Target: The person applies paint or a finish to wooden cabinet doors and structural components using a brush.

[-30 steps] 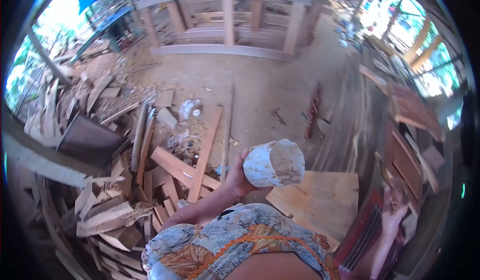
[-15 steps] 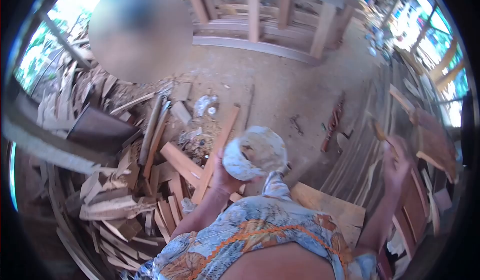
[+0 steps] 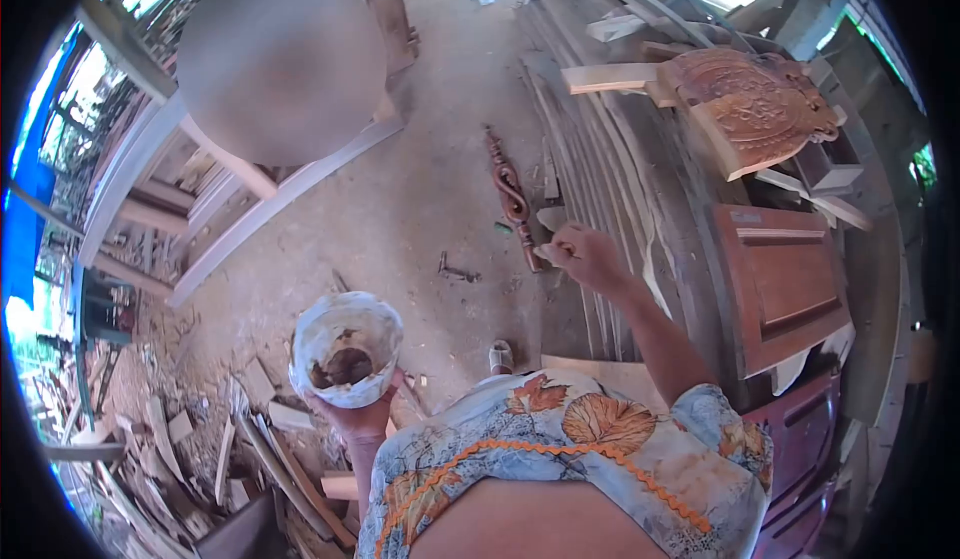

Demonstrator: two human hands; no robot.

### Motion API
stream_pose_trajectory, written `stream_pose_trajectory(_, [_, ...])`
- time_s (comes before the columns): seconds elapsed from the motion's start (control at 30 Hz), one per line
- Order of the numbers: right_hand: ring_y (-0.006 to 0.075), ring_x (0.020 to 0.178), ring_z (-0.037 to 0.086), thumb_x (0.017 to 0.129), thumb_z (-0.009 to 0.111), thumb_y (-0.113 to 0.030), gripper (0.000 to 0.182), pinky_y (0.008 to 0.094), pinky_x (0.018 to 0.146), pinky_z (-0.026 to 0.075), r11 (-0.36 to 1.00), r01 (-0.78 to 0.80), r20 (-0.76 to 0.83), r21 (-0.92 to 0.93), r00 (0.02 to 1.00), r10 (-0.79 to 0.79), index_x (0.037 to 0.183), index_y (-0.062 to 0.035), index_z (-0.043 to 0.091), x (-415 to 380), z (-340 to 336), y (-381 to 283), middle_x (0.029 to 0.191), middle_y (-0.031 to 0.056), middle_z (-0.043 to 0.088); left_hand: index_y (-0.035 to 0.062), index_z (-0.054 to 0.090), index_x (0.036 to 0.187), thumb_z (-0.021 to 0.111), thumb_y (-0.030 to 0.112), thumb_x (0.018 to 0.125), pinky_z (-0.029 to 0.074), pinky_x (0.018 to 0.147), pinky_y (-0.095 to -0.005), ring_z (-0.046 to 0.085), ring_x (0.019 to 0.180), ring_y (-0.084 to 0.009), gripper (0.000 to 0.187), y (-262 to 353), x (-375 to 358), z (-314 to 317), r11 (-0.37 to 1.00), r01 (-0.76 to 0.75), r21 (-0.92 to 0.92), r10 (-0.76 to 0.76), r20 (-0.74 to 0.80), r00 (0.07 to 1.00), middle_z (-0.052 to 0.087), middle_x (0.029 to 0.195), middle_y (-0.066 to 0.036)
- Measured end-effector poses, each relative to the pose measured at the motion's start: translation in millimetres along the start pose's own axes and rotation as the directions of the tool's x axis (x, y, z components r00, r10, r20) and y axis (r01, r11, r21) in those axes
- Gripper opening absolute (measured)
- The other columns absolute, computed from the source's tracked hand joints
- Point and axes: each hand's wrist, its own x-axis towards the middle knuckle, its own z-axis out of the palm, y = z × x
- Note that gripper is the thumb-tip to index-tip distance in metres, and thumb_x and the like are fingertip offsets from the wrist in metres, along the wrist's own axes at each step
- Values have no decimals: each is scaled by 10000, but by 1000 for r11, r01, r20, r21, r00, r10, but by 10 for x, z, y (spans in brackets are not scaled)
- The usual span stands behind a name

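My left hand [image 3: 352,414] holds a white plastic tub [image 3: 345,394] from below and the side. The tub's inner wall is smeared, and a dark brown mass [image 3: 350,364] lies in it. My right hand [image 3: 590,259] is closed, out in front to the right, with a small pale tip at its fingers; what it grips I cannot make out. Just beyond this hand lies a carved, twisted wooden spindle [image 3: 508,194] on the floor. A small dark tool-like piece [image 3: 458,271] rests left of the spindle.
Long planks [image 3: 620,189] lie to the right, beside a carved wooden panel [image 3: 755,109] and a reddish panelled door piece [image 3: 780,284]. At the left stands a wooden frame [image 3: 290,184]. Scrap wood [image 3: 170,469] is heaped at the lower left. A round blur hides part of the upper left.
My view has swung to the right. The tub now appears farther left and its brown contents show. My right hand appears nearer the middle, close to the carved spindle.
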Motion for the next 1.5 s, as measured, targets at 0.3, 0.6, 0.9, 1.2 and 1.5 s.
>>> stream_pose_trajectory(0.3, [324, 700, 612, 853, 631, -332, 307, 412, 605, 460, 998, -7, -27, -60, 1000, 5, 723, -56, 594, 726, 339, 320, 754, 127, 603, 152, 416, 1317, 501, 631, 810, 559, 686, -466, 552, 1048, -410, 704, 66, 1154, 202, 995, 5, 96, 11, -157, 988, 466, 1277, -146])
stream_pose_trajectory(0.6, [361, 784, 597, 859, 589, -349, 345, 461, 692, 434, 897, -426, 117, -120, 891, 439, 740, -25, 597, 1320, 1136, 1170, 771, 188, 598, 164, 395, 1338, 520, 714, 737, 563, 699, -455, 528, 1079, -416, 825, 784, 3329, 424, 954, 206, 220, -218, 35, 975, 442, 1314, -120])
stream_pose_trajectory(0.9, [293, 559, 636, 791, 621, -322, 318, 425, 623, 510, 306, -948, 133, -87, 294, 947, 781, -6, 658, 1493, 2511, 1658, 715, 217, 629, 168, 240, 1349, 632, -192, 642, 533, 881, -469, 483, 1147, -297, 885, 1809, 5711, 1281, 867, 93, 489, -135, 52, 989, 380, 1298, -115])
stream_pose_trajectory(1.2, [327, 1008, 641, 728, 648, -265, 335, 428, 861, 510, 151, -948, 251, -281, 79, 965, 1000, -72, 689, 2269, 2577, 1651, 1029, 195, 665, 145, 488, 1303, 597, 597, 789, 505, 823, -529, 422, 1196, -494, 693, 1368, 7028, 1406, 823, 558, 109, -569, 153, 808, 506, 1301, -143])
stream_pose_trajectory(1.5, [359, 993, 640, 790, 637, -273, 281, 446, 834, 514, 130, -956, 183, -262, 83, 980, 996, -90, 699, 3193, 2726, 3172, 1040, 194, 664, 165, 484, 1331, 615, 601, 763, 491, 777, -525, 414, 1217, -508, 727, 678, 7726, 1553, 774, 614, 156, -623, 17, 782, 476, 1346, -157])
